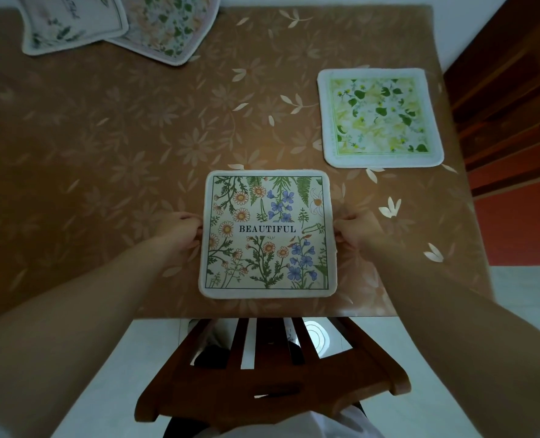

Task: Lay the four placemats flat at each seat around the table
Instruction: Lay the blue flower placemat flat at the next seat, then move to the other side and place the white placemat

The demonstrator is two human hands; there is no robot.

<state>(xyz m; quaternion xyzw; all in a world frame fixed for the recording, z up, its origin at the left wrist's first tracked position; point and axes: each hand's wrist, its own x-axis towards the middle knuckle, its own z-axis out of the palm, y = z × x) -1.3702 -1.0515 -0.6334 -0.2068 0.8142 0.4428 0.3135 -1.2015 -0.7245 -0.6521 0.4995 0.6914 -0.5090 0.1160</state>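
A square floral placemat reading "BEAUTIFUL" point(268, 234) lies near the table's front edge, straight ahead of me. My left hand point(180, 230) pinches its left edge and my right hand point(354, 230) pinches its right edge. A green-and-yellow leaf placemat point(380, 117) lies flat by the right edge of the table. Two more placemats sit at the far left, overlapping: a pale one with script point(72, 22) on top of a green-leaf one point(170, 25). Both are cut off by the top of the view.
The table point(104, 137) wears a brown flower-print cloth. A dark wooden chair back point(271, 377) stands between me and the front edge. Another wooden piece of furniture point(512, 105) stands off the table's right side, over a red floor area.
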